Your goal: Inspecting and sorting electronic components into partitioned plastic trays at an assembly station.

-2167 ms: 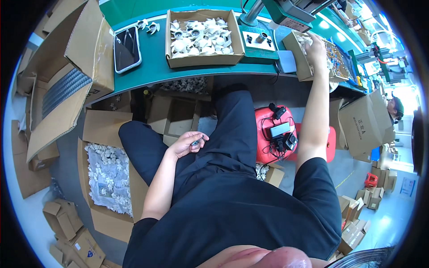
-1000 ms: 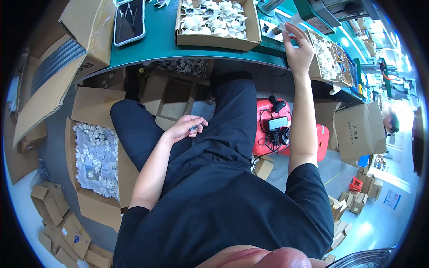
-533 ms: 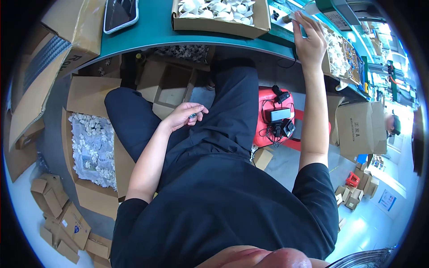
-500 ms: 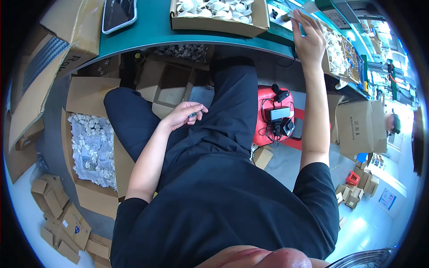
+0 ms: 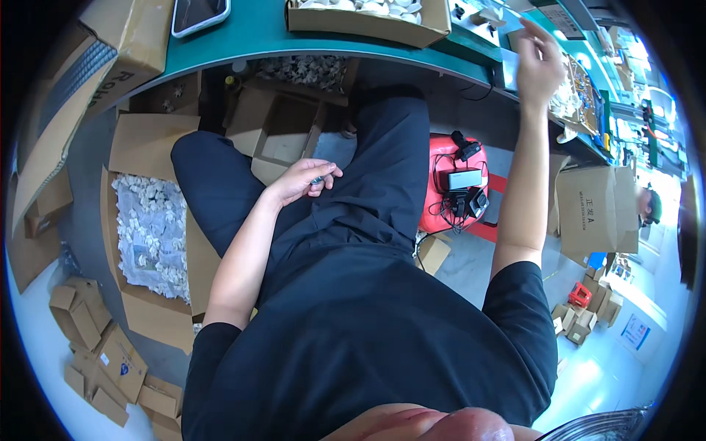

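Observation:
My left hand (image 5: 305, 181) rests over my lap with its fingers curled round a small dark, greenish thing; its kind cannot be made out. At the upper right, my right hand (image 5: 540, 70) is raised at the edge of the green bench, slightly blurred, its index finger stretched out and the others loosely bent. Nothing shows between those fingers. Left of that hand, small dark and pale parts (image 5: 487, 18) sit on a light surface on the bench. Close by on its other side are white plastic pieces (image 5: 565, 99) in a box.
On the green bench (image 5: 250, 62) lie a phone (image 5: 198, 15) and a carton (image 5: 368, 23) of white pieces. Left of my legs stands an open carton (image 5: 151, 323) of white parts. A red stool (image 5: 434, 209) bears cabled devices. Another carton (image 5: 596, 209) stands at right.
My right hand has moved right and slightly down, away from the small parts on the bench, which now show more fully. My left hand has hardly moved.

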Demonstrator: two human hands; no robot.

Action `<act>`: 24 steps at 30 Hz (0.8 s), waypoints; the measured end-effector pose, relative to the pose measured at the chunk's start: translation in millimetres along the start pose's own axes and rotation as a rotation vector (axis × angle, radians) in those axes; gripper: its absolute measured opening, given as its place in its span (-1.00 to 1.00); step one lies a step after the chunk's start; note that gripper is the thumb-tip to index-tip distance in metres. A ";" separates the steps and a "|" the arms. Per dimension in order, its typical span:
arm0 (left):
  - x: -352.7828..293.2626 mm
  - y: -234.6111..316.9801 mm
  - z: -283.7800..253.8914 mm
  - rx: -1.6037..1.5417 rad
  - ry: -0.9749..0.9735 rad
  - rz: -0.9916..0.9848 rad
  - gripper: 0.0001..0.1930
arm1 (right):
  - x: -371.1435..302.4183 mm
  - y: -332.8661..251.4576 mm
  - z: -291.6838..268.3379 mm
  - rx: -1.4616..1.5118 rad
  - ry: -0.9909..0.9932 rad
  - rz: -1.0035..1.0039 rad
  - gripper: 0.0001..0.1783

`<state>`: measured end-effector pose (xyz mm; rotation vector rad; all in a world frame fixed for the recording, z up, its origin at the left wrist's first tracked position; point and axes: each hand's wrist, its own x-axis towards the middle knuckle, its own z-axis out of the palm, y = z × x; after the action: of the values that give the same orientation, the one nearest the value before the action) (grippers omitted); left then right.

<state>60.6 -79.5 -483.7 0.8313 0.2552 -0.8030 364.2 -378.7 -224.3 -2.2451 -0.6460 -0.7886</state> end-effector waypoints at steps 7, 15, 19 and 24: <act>3.2 -0.3 -4.7 0.001 0.043 0.006 -0.66 | 19.7 124.2 49.6 0.518 0.019 0.456 -0.72; 13.5 6.8 -3.8 0.036 0.025 0.085 -0.67 | 16.4 90.6 37.2 0.718 -0.124 0.387 -0.62; 11.7 -8.8 -6.1 0.098 0.155 0.137 -0.64 | 2.8 40.2 41.1 0.527 -0.177 -0.006 -0.52; 9.1 -13.5 -11.0 0.190 0.244 0.134 -0.60 | -5.1 21.2 40.3 0.503 0.184 0.249 -0.65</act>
<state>58.2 -81.7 -503.0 1.1159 0.3391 -0.6060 388.3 -364.8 -260.8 -1.7288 -0.4092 -0.6160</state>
